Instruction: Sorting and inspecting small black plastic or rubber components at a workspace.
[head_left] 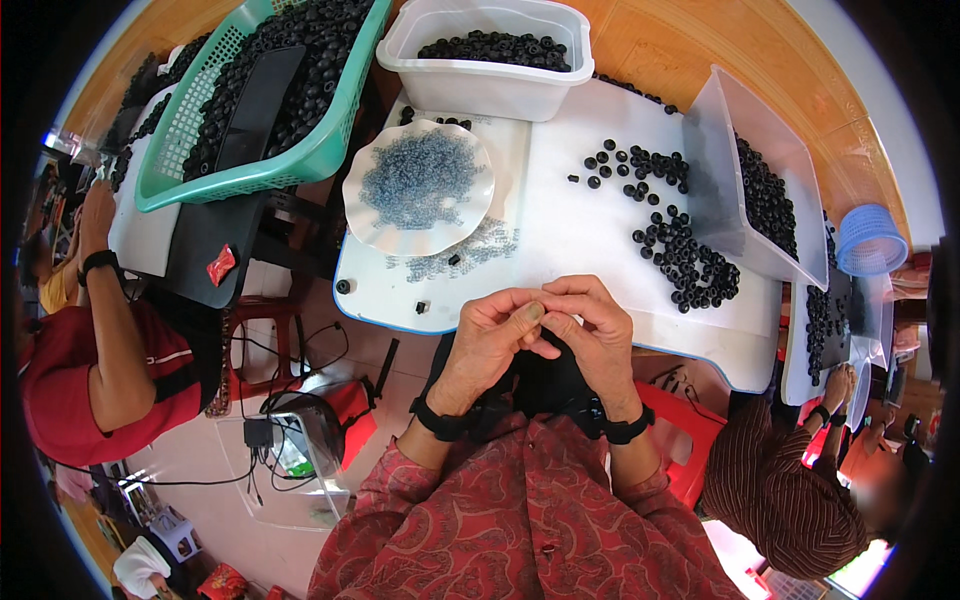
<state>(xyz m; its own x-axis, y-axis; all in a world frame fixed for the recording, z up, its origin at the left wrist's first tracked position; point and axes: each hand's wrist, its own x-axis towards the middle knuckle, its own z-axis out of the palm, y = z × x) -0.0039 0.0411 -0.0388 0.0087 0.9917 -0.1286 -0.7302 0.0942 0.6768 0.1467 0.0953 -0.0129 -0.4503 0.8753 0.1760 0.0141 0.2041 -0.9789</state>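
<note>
My left hand (pixel 487 342) and my right hand (pixel 594 338) meet just above the table's near edge. Thumbs and fingertips of both press together; whatever lies between them is hidden. Beyond the left hand is a white wavy-rimmed plate (pixel 400 240) heaped with tiny translucent grey-blue rings (pixel 415 180). More such rings (pixel 480 245) are strewn on the table beside it. To the right, on a white sheet, lie loose black round pieces with holes (pixel 690 265). A small black piece (pixel 422 307) rests near the table's front edge, left of my hands.
A white tub (pixel 480 92) of black pieces stands at the back, a translucent bin (pixel 715 165) at the right. Left is a green basket (pixel 240 183) of black pieces. A blue basket (pixel 870 240) sits far right. Other people work at both sides. Cables (pixel 265 440) hang lower left.
</note>
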